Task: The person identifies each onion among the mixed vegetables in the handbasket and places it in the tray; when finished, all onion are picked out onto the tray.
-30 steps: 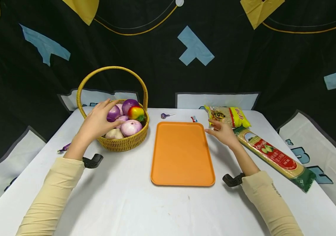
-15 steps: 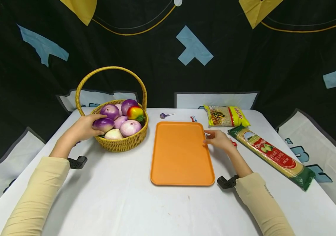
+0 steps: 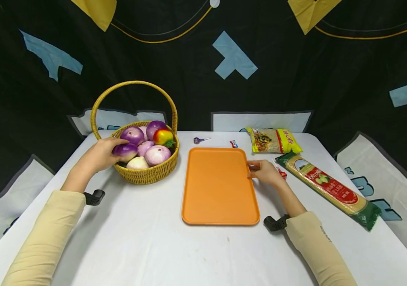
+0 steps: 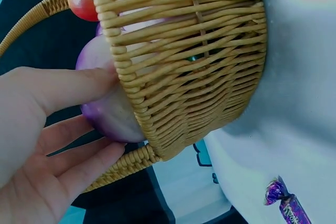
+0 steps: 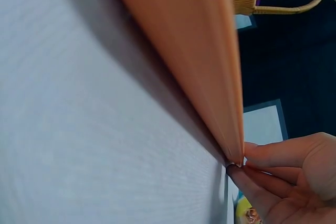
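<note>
My left hand point(image 3: 99, 156) holds a glossy purple onion point(image 3: 125, 151) at the left rim of the wicker basket point(image 3: 146, 174). In the left wrist view, the thumb lies across the onion point(image 4: 113, 111) beside the woven rim, with the other fingers at its far side. Several more onions, purple, pink and white, fill the basket around a red-yellow pepper-like vegetable point(image 3: 164, 136). At the right long side of the orange tray point(image 3: 221, 186), my right hand point(image 3: 265, 171) pinches the rim. The right wrist view has its thumb above the edge and fingers beneath; the tray point(image 5: 194, 51) appears nearly flat on the table.
A yellow food packet point(image 3: 272, 141) and a long green-ended noodle packet point(image 3: 326, 186) lie at the right. Behind the tray are a purple lollipop point(image 3: 199, 140) and a small wrapped candy point(image 3: 233, 143). A red wrapper point(image 3: 281, 173) is beside the right hand; a purple candy point(image 4: 290, 205) lies left of the basket.
The left hand has come down and left from above the basket onto the purple onion. My right hand has moved down from near the yellow packet to the tray's right rim and grasped it.
</note>
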Available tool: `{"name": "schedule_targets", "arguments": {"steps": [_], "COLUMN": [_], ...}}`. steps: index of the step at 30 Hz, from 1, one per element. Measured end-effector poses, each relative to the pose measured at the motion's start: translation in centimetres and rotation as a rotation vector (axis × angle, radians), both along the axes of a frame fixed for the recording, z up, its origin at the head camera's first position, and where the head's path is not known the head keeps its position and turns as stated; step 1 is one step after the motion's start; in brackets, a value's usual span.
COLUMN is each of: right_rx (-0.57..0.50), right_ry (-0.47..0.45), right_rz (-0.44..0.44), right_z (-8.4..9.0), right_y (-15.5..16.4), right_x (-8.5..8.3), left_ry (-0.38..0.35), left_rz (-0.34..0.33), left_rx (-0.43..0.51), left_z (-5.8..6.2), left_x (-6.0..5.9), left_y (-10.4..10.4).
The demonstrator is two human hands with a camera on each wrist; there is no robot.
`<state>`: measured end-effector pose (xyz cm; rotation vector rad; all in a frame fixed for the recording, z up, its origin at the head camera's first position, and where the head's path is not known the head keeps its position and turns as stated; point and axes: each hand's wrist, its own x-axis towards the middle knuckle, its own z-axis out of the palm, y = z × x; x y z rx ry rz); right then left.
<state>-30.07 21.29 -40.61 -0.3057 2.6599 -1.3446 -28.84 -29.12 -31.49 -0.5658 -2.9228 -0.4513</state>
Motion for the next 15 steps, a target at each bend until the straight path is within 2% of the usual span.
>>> {"name": "schedule_targets", "arguments": {"steps": [6, 9, 12, 15], "right_rx": [-0.032, -0.034, -0.048, -0.055], "right_ry": [-0.017, -0.029, -0.039, -0.040], "right_rz": [0.001, 0.000, 0.005, 0.003], "right_z": [-0.4, -0.3, -0.3, -0.3], "right_y": [0.2, 0.3, 0.4, 0.5], "right_x": [-0.1, 0.0, 0.1, 0.1], "left_ry": [0.005, 0.039, 0.085, 0.128], "left_rz": [0.048, 0.065, 0.064, 0.035], "left_rx": [0.036, 0.065, 0.106, 0.166], "left_z": [0.8, 1.5, 2.3, 2.8], "left_x": [1.1, 1.9, 2.7, 3.1], "left_y": [0.3, 0.7, 1.8, 3.4]}}
